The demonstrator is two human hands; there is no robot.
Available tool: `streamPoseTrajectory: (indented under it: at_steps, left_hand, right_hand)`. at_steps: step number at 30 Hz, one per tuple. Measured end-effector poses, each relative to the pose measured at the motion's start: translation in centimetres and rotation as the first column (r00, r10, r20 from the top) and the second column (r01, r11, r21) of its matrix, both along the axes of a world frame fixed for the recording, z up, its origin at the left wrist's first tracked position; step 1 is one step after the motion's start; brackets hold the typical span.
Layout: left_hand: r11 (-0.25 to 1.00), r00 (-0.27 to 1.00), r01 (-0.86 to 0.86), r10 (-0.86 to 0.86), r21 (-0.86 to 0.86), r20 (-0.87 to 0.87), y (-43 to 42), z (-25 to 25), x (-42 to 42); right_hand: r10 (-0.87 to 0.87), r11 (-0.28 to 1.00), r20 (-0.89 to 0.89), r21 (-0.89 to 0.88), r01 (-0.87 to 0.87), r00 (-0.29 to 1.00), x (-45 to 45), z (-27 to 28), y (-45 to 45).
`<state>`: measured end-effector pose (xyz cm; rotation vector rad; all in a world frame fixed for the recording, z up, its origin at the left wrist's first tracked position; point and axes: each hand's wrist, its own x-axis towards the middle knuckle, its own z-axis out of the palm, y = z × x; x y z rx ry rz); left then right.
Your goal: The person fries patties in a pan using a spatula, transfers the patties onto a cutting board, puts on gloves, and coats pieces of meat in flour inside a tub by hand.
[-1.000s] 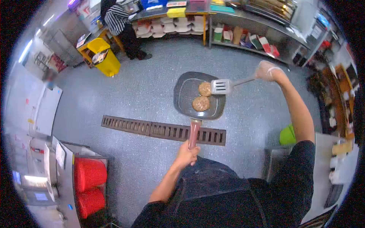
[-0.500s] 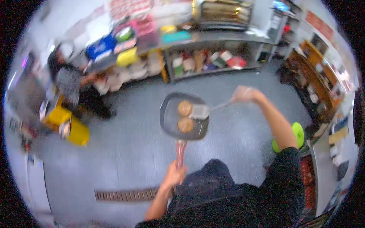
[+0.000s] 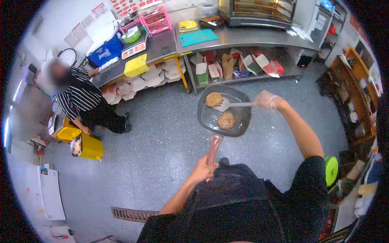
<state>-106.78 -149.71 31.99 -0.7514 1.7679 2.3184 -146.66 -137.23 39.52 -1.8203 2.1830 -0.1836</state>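
My left hand (image 3: 202, 170) is wrapped round the reddish-brown handle of a dark, square ridged pan (image 3: 204, 117), held out over the floor. Two browned patties lie in it: one (image 3: 214, 99) at the upper left, the other (image 3: 226, 120) lower and nearer the handle. In a clear glove, my right hand (image 3: 267, 100) is closed on the end of a metal spatula (image 3: 241, 104). The spatula's slotted blade points left and touches the upper patty's lower right edge; whether it reaches under the patty cannot be made out.
A co-worker in a striped top (image 3: 84, 95) stands at the left beside a yellow bin (image 3: 91, 148). Ahead runs a metal counter (image 3: 251, 37) with a teal board (image 3: 197, 37) and a blue basket (image 3: 105, 52). Wooden shelves (image 3: 356, 85) stand at the right.
The view has swung round and the counter now looks nearer. The patties have moved apart, and the spatula blade has shifted left across the pan to the upper patty. The co-worker now faces this way.
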Motion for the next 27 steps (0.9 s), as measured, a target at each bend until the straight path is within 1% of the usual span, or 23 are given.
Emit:
streamPoseTrajectory:
  at_steps: [1,2,3,4,5,7,8,9,11,12,13,15,16,17,19,20,21,22,23,25,26,27]
  left_hand:
    - [1.0,1.0,-0.008,0.008,0.002,0.007,-1.3,0.1,-1.9]
    - [0.999,0.999,-0.037,0.037,-0.018,0.027,-2.5,0.1,-3.5]
    - [0.997,0.996,-0.068,0.07,-0.032,0.046,-3.3,0.1,-5.2]
    - [0.996,0.996,-0.087,0.088,-0.029,0.012,-4.3,0.9,-6.8]
    - [0.994,0.995,-0.104,0.104,-0.023,0.001,-5.5,1.3,-8.6]
    - [0.989,0.989,-0.149,0.149,0.016,0.018,-7.9,1.8,-11.5]
    - [0.988,0.988,-0.155,0.154,0.02,0.024,-9.2,1.8,-13.1]
    - [0.986,0.987,-0.159,0.158,0.048,0.02,-10.9,1.7,-14.8]
    - [0.984,0.987,-0.158,0.156,0.078,0.024,-14.0,1.5,-17.9]
    - [0.982,0.986,-0.168,0.166,0.084,0.029,-15.6,1.7,-19.6]
    - [0.98,0.984,-0.176,0.174,0.091,0.031,-17.1,1.7,-21.2]
    - [0.983,0.988,-0.152,0.15,0.107,0.024,-20.1,1.6,-23.9]
    - [0.985,0.991,-0.13,0.129,0.114,0.015,-22.0,1.6,-25.8]
    - [0.984,0.992,-0.127,0.126,0.128,0.014,-23.5,1.3,-27.3]
    - [0.995,0.996,-0.092,0.092,0.043,-0.003,-26.8,0.8,-30.8]
    - [0.995,0.996,-0.089,0.09,0.039,-0.011,-28.5,1.2,-32.8]
    - [0.996,0.996,-0.082,0.083,0.014,-0.024,-29.7,1.5,-34.2]
    - [0.997,0.997,-0.075,0.074,-0.011,-0.035,-30.7,1.8,-35.4]
    - [0.998,0.997,-0.068,0.068,-0.012,-0.027,-31.7,2.0,-36.9]
    - [0.996,0.997,-0.083,0.083,-0.044,-0.008,-33.4,2.4,-40.4]
    - [0.996,0.997,-0.08,0.08,-0.045,-0.006,-34.2,2.3,-42.1]
    - [0.995,0.995,-0.094,0.094,-0.03,-0.018,-34.7,2.2,-43.5]
  right_hand:
    - [0.065,0.998,-0.119,-0.014,-0.067,0.991,-1.5,0.4,-1.1]
    - [0.074,0.997,-0.102,0.0,-0.075,0.992,-3.2,0.6,-2.3]
    - [-0.015,0.999,-0.039,0.04,0.017,0.999,-5.2,1.0,-4.0]
    - [-0.104,0.991,0.006,0.081,0.103,0.995,-7.0,2.0,-5.6]
    - [-0.088,0.993,-0.006,0.085,0.088,0.996,-8.6,3.3,-7.0]
    - [-0.218,0.976,0.017,0.012,0.218,0.976,-10.9,5.7,-9.0]
    - [-0.26,0.96,0.016,0.113,0.257,0.965,-11.7,7.9,-10.5]
    - [-0.259,0.96,0.022,0.119,0.255,0.966,-13.4,8.7,-11.7]
    - [0.034,0.982,0.038,0.183,-0.04,0.999,-17.3,9.1,-14.3]
    - [0.205,0.977,-0.074,0.078,-0.199,0.976,-20.7,6.5,-15.2]
    - [0.199,0.978,-0.076,0.082,-0.193,0.977,-21.7,6.5,-16.5]
    - [-0.007,0.967,0.044,0.255,-0.005,0.999,-23.4,6.7,-19.3]
    - [-0.011,0.965,0.036,0.261,0.001,0.999,-26.2,5.6,-20.4]
    - [-0.011,0.99,-0.137,0.14,0.03,0.99,-28.5,4.5,-21.1]
    - [-0.027,0.999,-0.316,0.012,0.032,0.948,-33.0,4.2,-23.3]
    - [-0.029,0.972,-0.409,0.202,0.122,0.912,-32.2,7.9,-25.3]
    - [-0.011,0.895,-0.48,0.387,0.223,0.877,-30.7,10.9,-27.0]
    - [-0.124,0.88,-0.521,0.335,0.336,0.844,-29.6,13.3,-28.6]
    - [-0.13,0.878,-0.515,0.337,0.34,0.847,-31.3,13.4,-29.1]
    - [-0.276,0.891,-0.496,0.189,0.413,0.823,-35.1,14.2,-30.3]
    - [-0.252,0.877,-0.539,0.225,0.425,0.804,-36.7,14.8,-31.6]
    - [-0.252,0.876,-0.536,0.228,0.425,0.806,-37.9,15.3,-32.7]
